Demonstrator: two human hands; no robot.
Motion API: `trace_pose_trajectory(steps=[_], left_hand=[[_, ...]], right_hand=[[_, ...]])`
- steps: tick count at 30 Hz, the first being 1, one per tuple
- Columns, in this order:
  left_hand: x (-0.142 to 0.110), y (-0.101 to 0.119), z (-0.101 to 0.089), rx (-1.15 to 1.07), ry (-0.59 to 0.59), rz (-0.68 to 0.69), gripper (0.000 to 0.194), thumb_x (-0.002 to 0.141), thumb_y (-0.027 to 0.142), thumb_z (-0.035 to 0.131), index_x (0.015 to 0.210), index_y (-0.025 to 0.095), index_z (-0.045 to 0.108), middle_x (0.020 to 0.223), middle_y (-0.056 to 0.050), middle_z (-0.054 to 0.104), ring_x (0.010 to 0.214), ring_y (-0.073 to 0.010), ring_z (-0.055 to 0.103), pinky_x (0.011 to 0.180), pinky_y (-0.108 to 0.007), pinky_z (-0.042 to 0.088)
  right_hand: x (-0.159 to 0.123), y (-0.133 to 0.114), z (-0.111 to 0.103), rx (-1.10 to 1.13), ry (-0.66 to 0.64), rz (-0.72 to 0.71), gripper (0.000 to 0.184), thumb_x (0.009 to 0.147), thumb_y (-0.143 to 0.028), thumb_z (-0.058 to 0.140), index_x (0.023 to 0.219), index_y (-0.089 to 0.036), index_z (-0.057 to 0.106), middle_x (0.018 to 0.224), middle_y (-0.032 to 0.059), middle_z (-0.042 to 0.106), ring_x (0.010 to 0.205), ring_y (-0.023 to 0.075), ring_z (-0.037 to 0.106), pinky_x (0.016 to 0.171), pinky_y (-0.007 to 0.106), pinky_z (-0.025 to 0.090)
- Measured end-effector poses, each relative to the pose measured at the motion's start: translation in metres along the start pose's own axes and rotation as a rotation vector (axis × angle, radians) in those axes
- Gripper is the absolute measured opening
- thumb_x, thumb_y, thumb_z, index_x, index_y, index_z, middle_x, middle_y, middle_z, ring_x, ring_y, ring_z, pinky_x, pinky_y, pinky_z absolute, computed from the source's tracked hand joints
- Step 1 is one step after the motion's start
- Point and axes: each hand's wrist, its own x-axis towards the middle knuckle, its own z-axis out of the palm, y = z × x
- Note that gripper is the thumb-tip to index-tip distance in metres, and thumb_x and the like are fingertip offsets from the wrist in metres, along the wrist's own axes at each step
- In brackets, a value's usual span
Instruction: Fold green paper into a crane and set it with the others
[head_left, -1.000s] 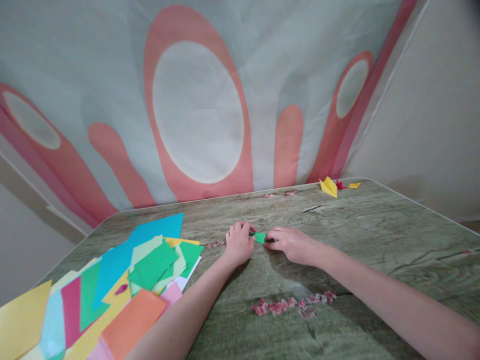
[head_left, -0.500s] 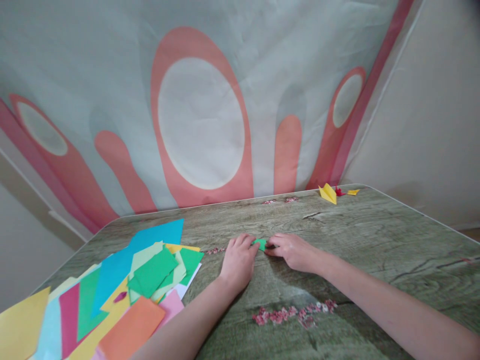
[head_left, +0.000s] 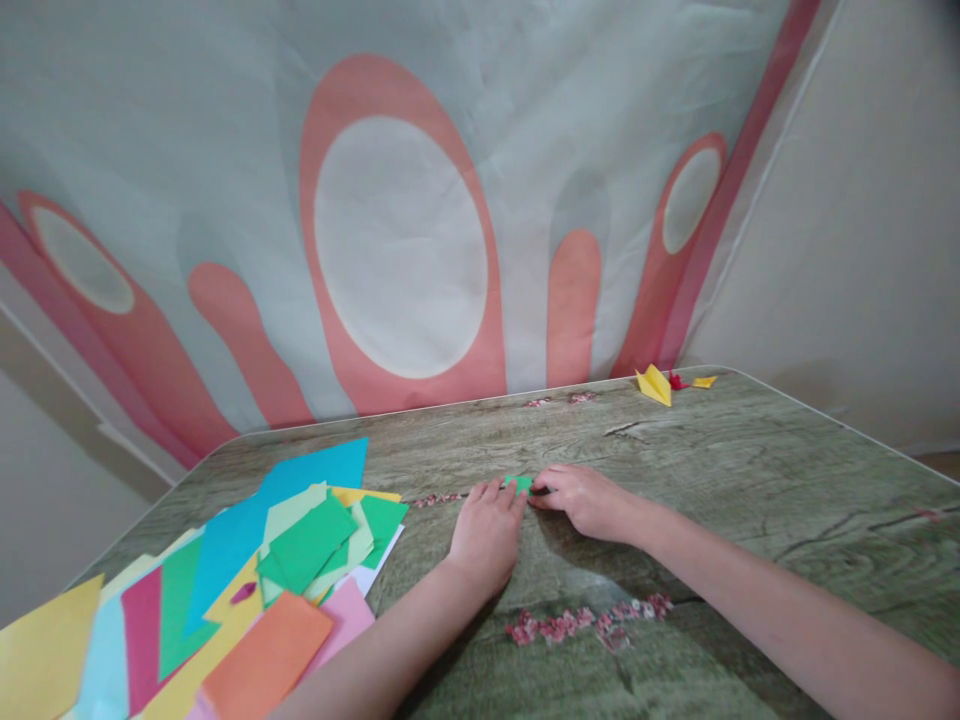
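A small piece of folded green paper point(head_left: 519, 484) lies on the wood-patterned table between my two hands. My left hand point(head_left: 489, 532) rests palm down, its fingers stretched forward and the fingertips laid over the paper's near left edge. From the right, my right hand point(head_left: 581, 498) pinches the paper's right edge between thumb and fingers. Part of the paper is hidden under the fingertips, so its full folded shape does not show.
Coloured paper sheets pile up on the left, with a green sheet point(head_left: 311, 545), a blue sheet point(head_left: 322, 470) and an orange sheet point(head_left: 266, 655) among them. At the far right edge sit a folded yellow paper plane point(head_left: 655, 385), a small red piece point(head_left: 678, 381) and a small yellow piece point(head_left: 704, 382).
My left hand has slid slightly right and nearer me, its fingers now flatter over the green paper's near edge. My right hand has stayed almost still at the paper's right edge.
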Motion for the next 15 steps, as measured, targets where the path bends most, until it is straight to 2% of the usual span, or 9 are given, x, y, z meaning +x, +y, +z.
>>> trace_pose_trajectory(steps=[4, 9, 15], left_hand=[[0.0020, 0.0023, -0.0030, 0.013, -0.003, -0.009, 0.042, 0.081, 0.012, 0.040, 0.122, 0.017, 0.051, 0.129, -0.011, 0.050, 0.121, -0.0258, 0.039, 0.098, -0.042, 0.029], [0.0033, -0.0014, -0.0042, 0.039, -0.012, -0.052, 0.041, 0.080, 0.011, 0.041, 0.118, 0.022, 0.053, 0.129, -0.007, 0.051, 0.123, -0.0258, 0.037, 0.097, -0.043, 0.029], [0.0030, -0.0047, -0.0052, 0.057, 0.040, -0.072, 0.037, 0.081, 0.010, 0.040, 0.114, 0.017, 0.056, 0.123, -0.012, 0.054, 0.121, -0.0282, 0.038, 0.094, -0.044, 0.032]], right_hand=[[0.0006, 0.0005, 0.0012, -0.021, -0.016, 0.003, 0.027, 0.090, -0.019, 0.043, 0.105, -0.022, 0.065, 0.102, 0.0062, 0.062, 0.094, 0.0183, 0.050, 0.081, 0.031, 0.040], [0.0013, -0.0009, -0.0010, -0.032, -0.029, 0.001, 0.027, 0.089, -0.018, 0.043, 0.106, -0.022, 0.064, 0.103, 0.0058, 0.061, 0.093, 0.0184, 0.050, 0.081, 0.031, 0.039], [0.0023, -0.0046, -0.0058, -0.035, -0.042, 0.019, 0.027, 0.089, -0.017, 0.043, 0.104, -0.021, 0.065, 0.101, 0.0067, 0.061, 0.093, 0.0182, 0.050, 0.080, 0.030, 0.039]])
